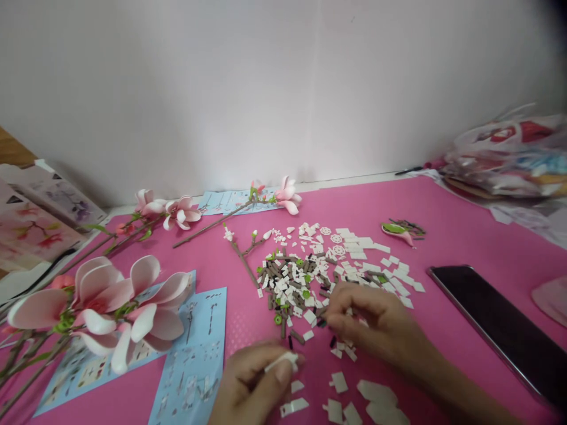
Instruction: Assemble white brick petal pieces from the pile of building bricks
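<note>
My left hand (254, 381) is closed near the front edge, pinching a small white brick piece (282, 360) between thumb and fingers. My right hand (370, 321) reaches into a pile of small white, brown, green and black brick pieces (310, 274) on the pink mat (460, 236), its fingertips pinched together on small pieces at the pile's near edge. What it grips is too small to name. Loose white petal pieces (372, 401) lie in front of both hands. A thin brown brick branch (243, 251) with white buds lies left of the pile.
Built pink-and-white brick flowers (110, 307) lie at left on blue instruction sheets (195, 354). More flower stems (177, 215) lie at the back. A dark phone (500, 324) lies at right. Plastic bags (509, 156) sit at the far right. A small pink-green part (398, 231) lies behind the pile.
</note>
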The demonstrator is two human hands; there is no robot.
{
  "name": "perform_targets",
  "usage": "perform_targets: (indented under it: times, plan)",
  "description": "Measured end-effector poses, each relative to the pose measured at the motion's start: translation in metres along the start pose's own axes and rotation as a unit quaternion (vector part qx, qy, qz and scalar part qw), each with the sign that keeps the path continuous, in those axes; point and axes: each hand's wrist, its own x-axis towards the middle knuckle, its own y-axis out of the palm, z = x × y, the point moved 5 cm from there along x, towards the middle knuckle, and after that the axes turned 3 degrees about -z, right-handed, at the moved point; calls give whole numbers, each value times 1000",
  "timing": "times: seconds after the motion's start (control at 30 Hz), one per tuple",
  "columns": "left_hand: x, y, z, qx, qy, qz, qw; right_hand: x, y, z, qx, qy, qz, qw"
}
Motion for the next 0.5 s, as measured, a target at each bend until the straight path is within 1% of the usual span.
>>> perform_targets:
  times: [0.03, 0.1, 0.17, 0.23, 0.3, 0.43, 0.5]
  plan:
    - [1, 1, 2, -51, -46, -5, 998, 2, -7, -5, -15, 34, -26, 999]
    - [3, 5, 7, -127, -112, 2, 985, 4, -16, -15, -72, 84, -42, 993]
    - [6, 9, 11, -175, -137, 24, 975, 6, -20, -20, -152, 85, -32, 984]
    - [9, 12, 15, -194, -139, 48, 970, 5, -19, -24, -220, 62, -14, 973]
    - [10, 14, 18, -190, -140, 62, 970, 4, -15, -26, -262, 30, 5, 965]
    - [7, 12, 17, -167, -148, 44, 974, 0, -1, -24, -295, -57, 51, 952]
    - [4, 13, 16, -175, -161, 43, 970, -1, 7, -23, -319, -84, 71, 941]
